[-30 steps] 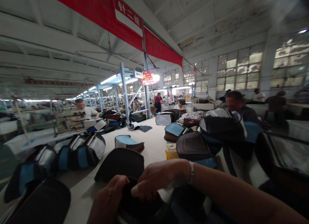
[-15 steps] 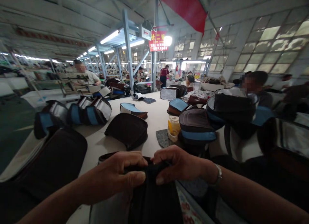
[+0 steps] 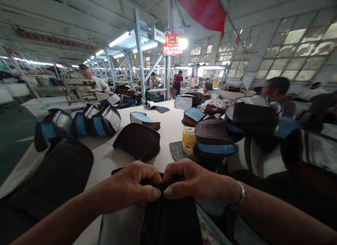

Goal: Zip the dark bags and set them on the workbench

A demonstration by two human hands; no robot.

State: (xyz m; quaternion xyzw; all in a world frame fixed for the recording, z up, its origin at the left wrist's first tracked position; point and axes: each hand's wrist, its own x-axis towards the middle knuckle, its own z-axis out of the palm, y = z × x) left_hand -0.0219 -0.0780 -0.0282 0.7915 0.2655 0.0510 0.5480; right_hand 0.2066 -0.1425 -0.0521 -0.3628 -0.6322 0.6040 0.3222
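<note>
A black fabric bag piece [image 3: 171, 220] with a grey panel on its left side is in front of me at the bottom centre. My left hand [image 3: 134, 185] pinches its upper edge, thumb against curled fingers. Close beside it, my right hand [image 3: 188, 181] grips the same edge, and the two thumbs nearly meet. A bracelet circles my right wrist. What lies under the curled fingers is hidden. Just beyond my hands a dark bag piece [image 3: 138, 141] rests on the white table [image 3: 168, 123].
At left lie a large dark bag piece [image 3: 58, 171] and several blue-and-black ones [image 3: 100, 125]. A jar with yellow contents [image 3: 189, 140] stands right of centre, beside a blue-banded bag piece [image 3: 214, 137]. A co-worker [image 3: 277, 94] sits at right; another [image 3: 92, 79] is at left.
My right hand has moved slightly left, bringing the thumbs closer together. Both hands stay on the black fabric. The co-worker at right has raised their head a little.
</note>
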